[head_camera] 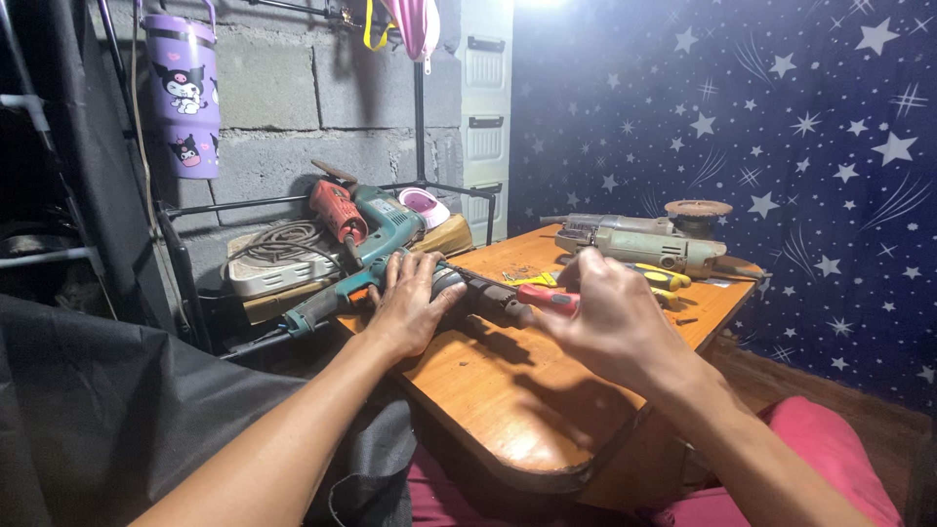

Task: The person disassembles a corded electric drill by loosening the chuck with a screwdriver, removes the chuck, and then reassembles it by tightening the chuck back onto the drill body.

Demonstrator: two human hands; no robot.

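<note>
Head view: a teal power drill (390, 283) is seen lying flat on the wooden table (508, 410), its long axis running left to right, nose toward the right. The body is pressed down under the left hand (410, 304), fingers closed over the casing. The right hand (610, 322) is held just beyond the nose, fingers curled around a red-handled tool (549, 299) met with the chuck end; this hand is nearer the working end. An angle grinder (639, 244) lies behind, apart. A second drill (356, 220) rests beside the wall
</note>
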